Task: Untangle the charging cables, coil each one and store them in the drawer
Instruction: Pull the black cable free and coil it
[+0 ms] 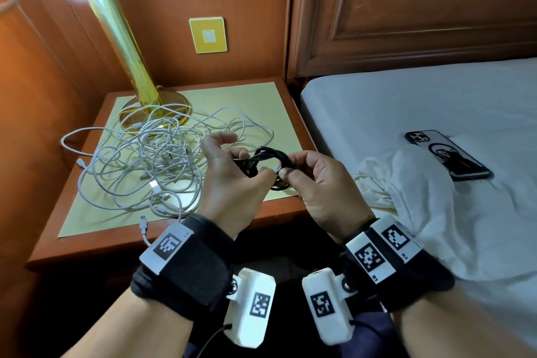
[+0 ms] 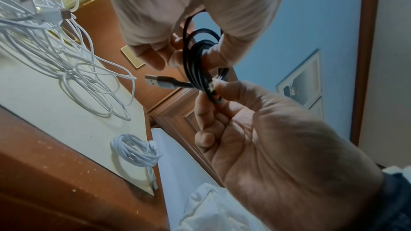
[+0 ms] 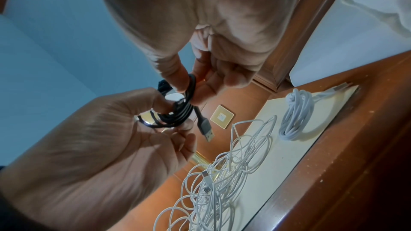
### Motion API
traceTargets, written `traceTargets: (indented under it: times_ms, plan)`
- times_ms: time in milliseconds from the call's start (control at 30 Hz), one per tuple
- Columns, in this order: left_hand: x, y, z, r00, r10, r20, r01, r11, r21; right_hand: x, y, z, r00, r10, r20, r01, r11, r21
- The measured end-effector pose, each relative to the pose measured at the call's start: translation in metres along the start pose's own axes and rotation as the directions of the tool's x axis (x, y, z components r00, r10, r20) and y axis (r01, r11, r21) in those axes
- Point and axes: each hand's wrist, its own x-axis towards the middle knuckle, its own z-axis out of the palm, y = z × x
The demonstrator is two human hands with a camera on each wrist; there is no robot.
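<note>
Your left hand point(image 1: 232, 180) and right hand point(image 1: 316, 183) both pinch the coiled black cable point(image 1: 268, 158) between them, above the tabletop point(image 1: 276, 87) edge. It looks light, limp, springy; loops may slip. Hold across the bundled strands, not the loose plug point(image 2: 155, 82).

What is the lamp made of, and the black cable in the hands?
The lamp looks like shiny brass-coloured metal: its stem gleams gold, though it could be coated. The black cable, held by both the left hand and right hand, looks like matte rubbery plastic, with a bare metal plug end.
</note>
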Motion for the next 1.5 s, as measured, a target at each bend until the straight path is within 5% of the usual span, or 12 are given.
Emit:
traceTargets:
  times_ms: [333,567,733,1233,1500]
  plan:
    - [-0.001,-0.005,0.003,0.999,0.016,-0.052,-0.015,1.0,0.022,0.003,-0.001,-0.002,0.994,-0.012,-0.105,0.015,1.0,0.02]
    - [-0.001,0.001,0.001,0.999,-0.044,0.028,0.042,0.997,0.065,0.002,-0.003,-0.005,0.989,-0.043,-0.139,0.043,0.999,-0.008]
    - [0.0,0.006,-0.001,0.975,-0.198,0.101,0.19,0.979,0.077,0.0,0.001,-0.006,0.978,-0.085,-0.192,0.055,0.987,-0.154]
    - [0.003,0.0,-0.002,0.964,-0.24,0.114,0.258,0.949,-0.182,-0.002,-0.005,-0.004,0.974,-0.177,-0.141,0.133,0.951,-0.277]
    - [0.004,-0.002,0.0,0.967,-0.238,0.09,0.251,0.95,-0.187,-0.004,-0.005,-0.004,0.964,-0.252,-0.084,0.213,0.924,-0.318]
